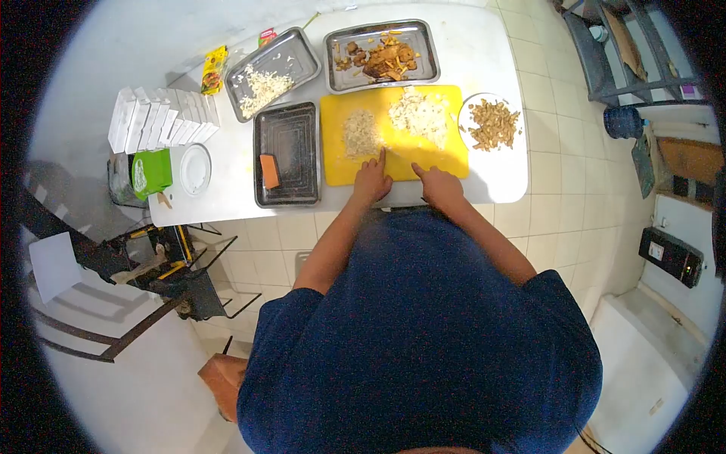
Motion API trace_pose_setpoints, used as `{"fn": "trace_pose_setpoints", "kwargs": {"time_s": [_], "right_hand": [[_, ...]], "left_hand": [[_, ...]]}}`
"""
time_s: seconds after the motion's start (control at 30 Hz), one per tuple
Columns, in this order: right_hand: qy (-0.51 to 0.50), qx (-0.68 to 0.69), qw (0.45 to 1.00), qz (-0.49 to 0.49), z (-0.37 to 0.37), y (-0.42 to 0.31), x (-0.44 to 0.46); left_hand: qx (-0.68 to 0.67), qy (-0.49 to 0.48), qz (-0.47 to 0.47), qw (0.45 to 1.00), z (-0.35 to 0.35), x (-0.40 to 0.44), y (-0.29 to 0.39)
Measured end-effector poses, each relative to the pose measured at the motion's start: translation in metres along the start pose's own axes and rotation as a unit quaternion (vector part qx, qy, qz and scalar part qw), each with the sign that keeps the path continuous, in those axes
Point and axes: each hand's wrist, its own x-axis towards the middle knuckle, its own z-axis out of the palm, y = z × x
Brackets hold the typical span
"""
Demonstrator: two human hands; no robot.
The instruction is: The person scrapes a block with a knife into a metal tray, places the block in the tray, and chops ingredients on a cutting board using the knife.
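My left hand (pixel 373 180) rests at the near edge of the yellow cutting board (pixel 393 168), index finger stretched toward a pile of pale chopped food (pixel 360 135). Nothing shows in it. At the same edge, further right, my right hand (pixel 441 184) also extends its index finger, pointing up and left, and holds nothing visible. Its other fingers look partly curled. A second, larger pale pile (pixel 420 117) lies on the board beyond it. Right of the board, a white plate (pixel 467 138) bears brown chopped pieces (pixel 493 125).
Behind the board stands a metal tray (pixel 330 79) of browned food. Left are a tray (pixel 287 151) with an orange block (pixel 269 172), a tilted tray (pixel 308 64) of pale bits, white boxes (pixel 155 117), a white lid (pixel 195 169) and a green packet (pixel 153 172).
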Motion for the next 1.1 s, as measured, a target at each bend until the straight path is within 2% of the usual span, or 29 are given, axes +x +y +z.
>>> {"fn": "trace_pose_setpoints", "kwargs": {"time_s": [0.87, 1.1], "right_hand": [[-0.015, 0.039, 0.999, -0.015, 0.009, 0.002, 0.005], [0.017, 0.03, 0.999, -0.02, 0.03, 0.004, 0.012]], "left_hand": [[0.021, 0.006, 0.019, 1.0, -0.005, -0.001, 0.002], [0.038, -0.011, 0.009, 0.999, -0.007, 0.0, 0.007]]}}
